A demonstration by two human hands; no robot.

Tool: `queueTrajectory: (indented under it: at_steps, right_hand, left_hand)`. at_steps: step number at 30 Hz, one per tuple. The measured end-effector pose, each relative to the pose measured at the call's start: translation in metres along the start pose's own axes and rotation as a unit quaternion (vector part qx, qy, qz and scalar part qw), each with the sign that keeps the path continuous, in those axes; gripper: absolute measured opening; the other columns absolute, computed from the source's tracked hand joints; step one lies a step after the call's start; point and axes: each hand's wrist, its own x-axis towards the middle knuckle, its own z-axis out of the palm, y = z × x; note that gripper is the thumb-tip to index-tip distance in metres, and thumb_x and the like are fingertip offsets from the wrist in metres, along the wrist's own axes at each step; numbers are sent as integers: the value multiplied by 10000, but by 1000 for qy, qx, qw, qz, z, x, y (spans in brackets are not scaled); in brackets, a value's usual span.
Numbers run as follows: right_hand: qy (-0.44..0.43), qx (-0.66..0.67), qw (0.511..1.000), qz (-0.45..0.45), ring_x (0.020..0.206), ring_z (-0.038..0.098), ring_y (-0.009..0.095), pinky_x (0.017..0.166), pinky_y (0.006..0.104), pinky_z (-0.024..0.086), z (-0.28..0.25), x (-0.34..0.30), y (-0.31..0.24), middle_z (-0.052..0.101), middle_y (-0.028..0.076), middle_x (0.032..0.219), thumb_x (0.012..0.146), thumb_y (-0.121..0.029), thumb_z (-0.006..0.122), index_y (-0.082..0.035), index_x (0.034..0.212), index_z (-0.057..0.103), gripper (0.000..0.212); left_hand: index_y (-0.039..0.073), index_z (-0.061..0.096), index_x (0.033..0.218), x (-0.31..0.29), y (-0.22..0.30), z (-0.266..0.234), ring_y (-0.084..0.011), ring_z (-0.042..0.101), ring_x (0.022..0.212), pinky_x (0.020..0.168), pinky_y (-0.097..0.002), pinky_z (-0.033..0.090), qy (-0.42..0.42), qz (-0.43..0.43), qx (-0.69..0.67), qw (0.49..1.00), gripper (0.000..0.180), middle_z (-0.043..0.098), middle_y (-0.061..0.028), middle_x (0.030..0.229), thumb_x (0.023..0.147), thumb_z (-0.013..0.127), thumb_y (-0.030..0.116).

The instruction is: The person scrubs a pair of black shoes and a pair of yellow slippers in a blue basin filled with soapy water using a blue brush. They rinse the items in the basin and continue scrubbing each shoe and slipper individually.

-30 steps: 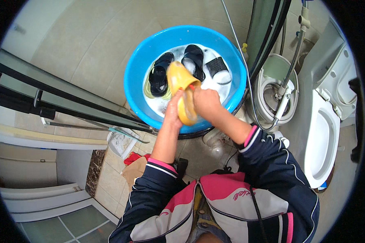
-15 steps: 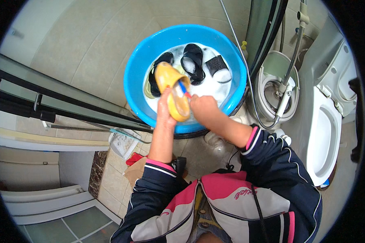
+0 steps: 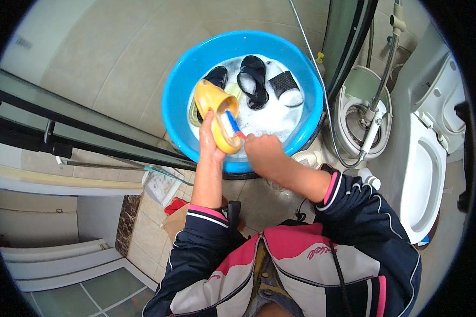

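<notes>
My left hand grips a yellow closed-toe slipper by its side, holding it tilted over the near left part of a blue basin. In my right hand is the red handle of a brush, whose blue head rests at the slipper's open inside. Foam and water fill the basin floor. A black sandal lies in the middle of the suds. To its right sits a black textured slide, partly under foam. Another black shoe is half hidden behind the yellow slipper.
A metal shower hose hangs along the basin's right side. Beyond it stand a pale green-and-white tub and a white toilet. Glass door rails run along the left. A dustpan lies on the floor near my left forearm.
The yellow slipper has shifted slightly left and tipped, showing more of its inside. The brush has drawn back toward the heel, and more of its blue head shows.
</notes>
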Motion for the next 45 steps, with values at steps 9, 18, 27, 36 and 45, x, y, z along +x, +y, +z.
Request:
queueTrajectory:
  at_steps: [9, 18, 27, 36, 45]
  right_hand:
    - [98, 28, 991, 88, 551, 655, 308, 507, 423, 516, 4, 35, 50, 647, 175, 637, 765, -186, 553, 14, 831, 597, 215]
    - [63, 12, 998, 3, 582, 660, 279, 524, 393, 519, 8, -5, 0, 639, 131, 654, 724, -95, 580, -28, 788, 585, 93]
    - [-29, -63, 997, 22, 658, 681, 261, 556, 367, 545, 42, 24, 35, 653, 96, 718, 737, -101, 599, -72, 819, 662, 107]
    - [-43, -13, 996, 81, 667, 680, 285, 600, 405, 536, 37, 35, 47, 676, 136, 739, 784, -168, 543, -58, 794, 659, 160]
    - [-194, 214, 947, 139, 769, 666, 347, 709, 428, 534, 5, 41, 51, 664, 209, 857, 866, -176, 470, 17, 939, 623, 257]
  left_hand:
    - [58, 502, 1247, -24, -50, 46, -259, 597, 1034, 913, -393, 476, -61, -64, 6, 996, 408, 601, -125, 1155, 939, 517, 325]
    - [51, 529, 1201, -8, -18, 15, -261, 628, 940, 824, -397, 522, 22, -29, 21, 999, 408, 627, -129, 1082, 933, 518, 359]
    - [87, 448, 1268, 1, -37, 20, -231, 600, 952, 818, -365, 507, -12, -42, 30, 999, 423, 589, -109, 1079, 911, 570, 279]
    - [82, 408, 1316, -15, -54, 34, -216, 577, 1020, 875, -351, 478, -21, 18, 122, 992, 465, 569, -101, 1159, 909, 577, 232]
    - [68, 500, 1241, -3, -24, 25, -236, 601, 967, 810, -365, 502, -7, -2, -6, 1000, 403, 604, -92, 1095, 930, 526, 323]
